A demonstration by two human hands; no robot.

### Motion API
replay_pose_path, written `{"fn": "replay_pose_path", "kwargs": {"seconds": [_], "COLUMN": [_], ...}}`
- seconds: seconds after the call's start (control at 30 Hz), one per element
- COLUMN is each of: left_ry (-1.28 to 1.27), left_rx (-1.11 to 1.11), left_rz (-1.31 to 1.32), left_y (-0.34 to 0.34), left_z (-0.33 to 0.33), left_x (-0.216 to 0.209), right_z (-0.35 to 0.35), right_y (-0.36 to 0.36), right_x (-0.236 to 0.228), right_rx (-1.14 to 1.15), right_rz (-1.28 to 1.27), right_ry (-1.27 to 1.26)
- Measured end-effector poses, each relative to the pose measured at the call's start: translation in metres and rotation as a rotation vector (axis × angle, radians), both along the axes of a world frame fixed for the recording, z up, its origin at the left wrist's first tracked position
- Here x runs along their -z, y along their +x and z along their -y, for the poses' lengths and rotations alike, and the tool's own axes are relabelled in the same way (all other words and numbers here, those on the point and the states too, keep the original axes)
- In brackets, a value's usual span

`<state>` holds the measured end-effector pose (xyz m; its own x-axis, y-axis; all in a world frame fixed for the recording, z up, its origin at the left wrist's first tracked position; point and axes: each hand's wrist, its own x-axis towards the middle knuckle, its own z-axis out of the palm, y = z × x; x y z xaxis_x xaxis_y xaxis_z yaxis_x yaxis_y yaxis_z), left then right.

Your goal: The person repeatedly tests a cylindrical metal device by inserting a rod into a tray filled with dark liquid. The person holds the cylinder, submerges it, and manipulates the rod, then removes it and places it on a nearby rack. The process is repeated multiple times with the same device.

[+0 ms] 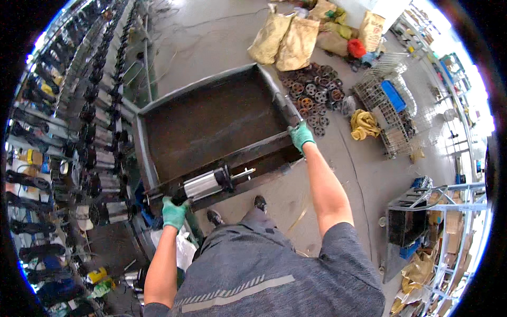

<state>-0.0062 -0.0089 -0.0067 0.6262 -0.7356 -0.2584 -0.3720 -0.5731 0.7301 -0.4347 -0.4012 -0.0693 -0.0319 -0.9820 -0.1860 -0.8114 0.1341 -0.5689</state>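
Observation:
A silver cylindrical motor (203,185) with a black flange and a thin shaft pointing right lies along the near ledge of a large dark metal tray (211,121). My left hand (173,213), in a green glove, is closed at the motor's dark left end, by the tray's near left corner. At the tray's right side is my right hand (301,136), also green-gloved. Its fingers are curled beside the rim, next to a slim metallic piece (293,110); what they hold is hard to make out.
Racks with rows of similar motors (100,158) line the left. Beyond the tray's right side lie a pile of round metal parts (317,92) and stuffed sacks (296,42). Wire baskets (388,105) and a black cart (404,227) stand at right. A cable (355,169) crosses the floor.

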Motion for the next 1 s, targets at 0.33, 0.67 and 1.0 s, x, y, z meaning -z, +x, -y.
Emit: {"fn": "replay_pose_path", "kwargs": {"seconds": [0.33,0.67,1.0], "left_ry": [0.128,0.156,0.199], "left_rx": [0.035,0.022,0.01], "left_rz": [0.123,0.12,0.199], "left_y": [-0.005,-0.005,-0.009], "left_z": [-0.002,0.002,0.004], "left_x": [-0.022,-0.029,-0.037], "right_z": [-0.144,-0.153,-0.158], "right_y": [0.078,0.095,0.108], "right_x": [-0.078,-0.053,-0.064], "right_rx": [-0.16,0.055,0.127], "right_rz": [0.708,0.971,0.894], "right_ry": [0.663,0.799,0.752]}}
